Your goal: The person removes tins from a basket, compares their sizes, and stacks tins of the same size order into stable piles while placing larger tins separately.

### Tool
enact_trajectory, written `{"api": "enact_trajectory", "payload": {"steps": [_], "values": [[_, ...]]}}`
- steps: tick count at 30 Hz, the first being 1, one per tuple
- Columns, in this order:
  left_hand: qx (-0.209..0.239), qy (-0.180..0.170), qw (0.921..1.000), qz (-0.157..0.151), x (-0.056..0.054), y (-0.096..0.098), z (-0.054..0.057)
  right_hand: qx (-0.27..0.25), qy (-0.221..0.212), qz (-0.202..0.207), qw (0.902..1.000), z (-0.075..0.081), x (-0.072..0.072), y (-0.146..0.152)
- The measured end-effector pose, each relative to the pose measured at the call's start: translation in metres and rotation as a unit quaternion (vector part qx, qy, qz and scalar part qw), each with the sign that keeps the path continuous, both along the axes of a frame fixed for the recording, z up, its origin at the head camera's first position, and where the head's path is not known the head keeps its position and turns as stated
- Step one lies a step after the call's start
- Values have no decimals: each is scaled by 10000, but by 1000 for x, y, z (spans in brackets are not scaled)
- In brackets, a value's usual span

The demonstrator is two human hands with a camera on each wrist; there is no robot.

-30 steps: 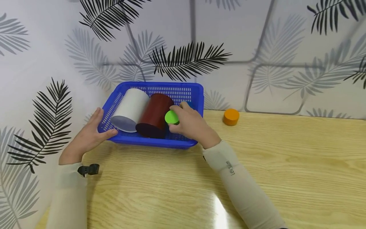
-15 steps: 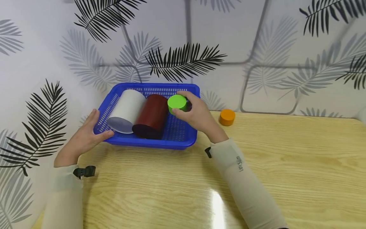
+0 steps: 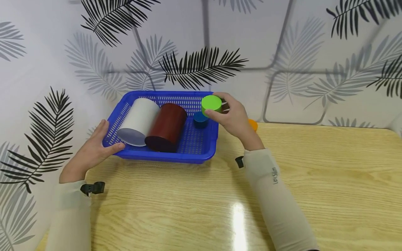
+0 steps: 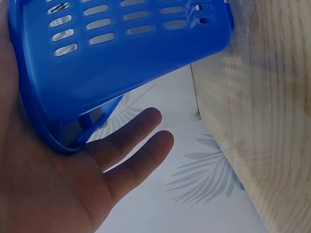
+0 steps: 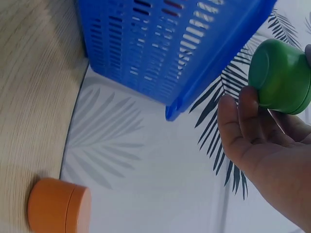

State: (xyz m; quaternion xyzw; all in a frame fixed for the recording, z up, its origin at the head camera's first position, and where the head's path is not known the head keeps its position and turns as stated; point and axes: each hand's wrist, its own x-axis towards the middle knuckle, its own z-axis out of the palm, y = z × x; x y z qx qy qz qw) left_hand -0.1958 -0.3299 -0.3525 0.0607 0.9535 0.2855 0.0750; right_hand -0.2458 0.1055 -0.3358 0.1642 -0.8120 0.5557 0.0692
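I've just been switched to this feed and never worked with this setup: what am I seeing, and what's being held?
There is no robot here: a person works with two bare hands. The wide picture comes from a head-worn camera looking down; the other two come from cameras on each wrist. On the wood-grain table stands a blue plastic basket. In it lie a white cylinder and a dark red cylinder, with a small blue container beside them. The left hand rests at the basket's left end. The right hand holds a green jar, raised. An orange jar stands right of the basket.
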Motion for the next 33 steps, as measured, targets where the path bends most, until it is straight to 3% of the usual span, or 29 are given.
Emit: {"api": "enact_trajectory", "payload": {"steps": [21,33], "values": [[-32,13,10000,-28,0,0,0,363,-633,-786,9942,-8,-13,58],[-115,14,9999,-26,-3,0,0,639,-915,-954,9892,-17,-16,87]]}}
